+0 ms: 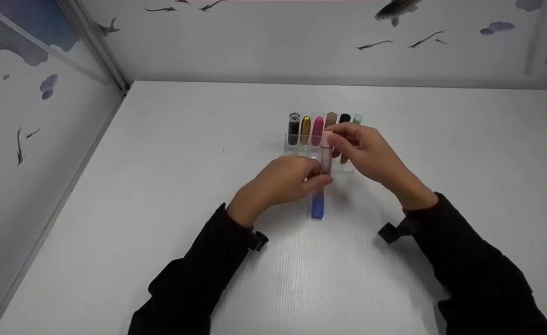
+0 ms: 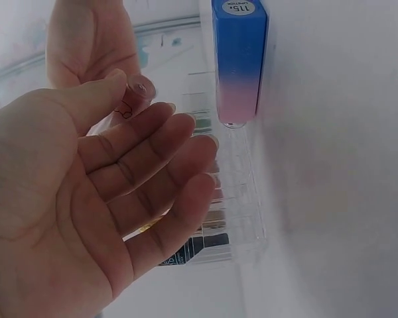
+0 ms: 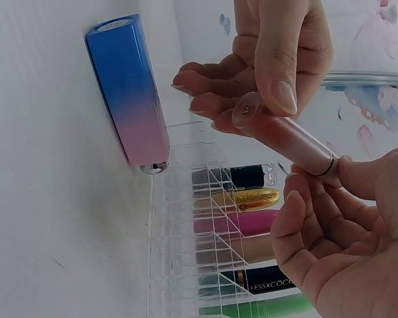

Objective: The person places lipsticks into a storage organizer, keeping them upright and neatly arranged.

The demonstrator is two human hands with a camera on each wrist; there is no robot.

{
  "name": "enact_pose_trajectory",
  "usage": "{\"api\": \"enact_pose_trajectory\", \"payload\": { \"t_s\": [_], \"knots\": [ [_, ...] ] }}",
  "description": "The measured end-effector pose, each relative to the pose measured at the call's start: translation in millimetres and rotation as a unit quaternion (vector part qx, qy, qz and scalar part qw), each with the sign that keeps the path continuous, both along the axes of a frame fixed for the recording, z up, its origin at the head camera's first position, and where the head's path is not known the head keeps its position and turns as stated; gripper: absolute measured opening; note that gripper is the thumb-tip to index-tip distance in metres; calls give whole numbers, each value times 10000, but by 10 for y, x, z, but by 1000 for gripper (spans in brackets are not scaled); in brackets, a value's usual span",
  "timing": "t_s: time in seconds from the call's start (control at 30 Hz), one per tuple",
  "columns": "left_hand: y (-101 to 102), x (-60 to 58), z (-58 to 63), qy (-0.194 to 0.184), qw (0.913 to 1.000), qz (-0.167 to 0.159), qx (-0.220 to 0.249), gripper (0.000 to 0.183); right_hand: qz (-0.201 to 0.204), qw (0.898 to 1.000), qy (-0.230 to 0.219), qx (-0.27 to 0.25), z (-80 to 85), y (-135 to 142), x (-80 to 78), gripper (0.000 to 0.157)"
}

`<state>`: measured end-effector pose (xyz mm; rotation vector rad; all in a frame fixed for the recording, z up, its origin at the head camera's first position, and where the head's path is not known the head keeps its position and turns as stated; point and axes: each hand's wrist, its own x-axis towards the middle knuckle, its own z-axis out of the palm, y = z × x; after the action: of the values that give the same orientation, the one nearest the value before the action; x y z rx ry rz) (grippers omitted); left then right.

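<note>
A pale pink lipstick tube [image 1: 326,156] hangs upright between both hands, just in front of a clear acrylic organizer [image 1: 296,144]. My left hand [image 1: 320,179] pinches the tube's lower end with thumb and fingertips. My right hand [image 1: 334,139] grips its upper end above a thin black ring [image 3: 327,165]. In the right wrist view the tube [image 3: 292,142] lies across the organizer's empty front cells [image 3: 179,218]. A blue-to-pink gradient tube [image 1: 317,205] lies on the table under the hands, its pink end toward the organizer. Several lipsticks [image 1: 305,129] stand in the back row.
The white table [image 1: 162,186] stretches wide on all sides of the organizer. Walls papered with fish and lotus prints [image 1: 31,116] close it in at the left and back, with a metal frame post [image 1: 96,42] in the far left corner.
</note>
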<state>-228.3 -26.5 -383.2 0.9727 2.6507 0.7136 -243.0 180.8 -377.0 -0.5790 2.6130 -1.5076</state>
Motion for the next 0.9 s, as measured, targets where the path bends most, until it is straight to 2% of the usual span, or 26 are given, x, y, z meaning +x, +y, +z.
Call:
{"api": "enact_pose_trajectory", "payload": {
  "t_s": [0.13,0.23,0.33,0.43,0.57,0.67,0.77,0.9],
  "knots": [
    [-6,-4,-2,-10,10000,-7,18,34,20,10000,55,-18,-3,4,-3,34],
    [-21,-8,0,191,9998,-3,51,34,16,9999,113,-40,4,8,1,33],
    [-58,-1,28,594,9982,64,60,35,-9,9997,226,-27,12,17,-2,32],
    [-107,-1,66,1099,9936,265,5,34,-74,9994,330,-85,35,35,-4,33],
    [-175,-25,87,1752,9823,653,-116,26,-224,9983,499,-205,82,71,0,34],
    [-210,-43,78,2059,9737,963,-185,23,-365,9963,743,-245,115,103,2,34],
    [-231,-67,55,2120,9690,1248,-235,20,-479,9929,1054,-286,156,129,10,33],
    [-244,-109,10,1969,9683,1502,-316,17,-662,9874,1421,-192,191,161,10,31]
  ]
}}
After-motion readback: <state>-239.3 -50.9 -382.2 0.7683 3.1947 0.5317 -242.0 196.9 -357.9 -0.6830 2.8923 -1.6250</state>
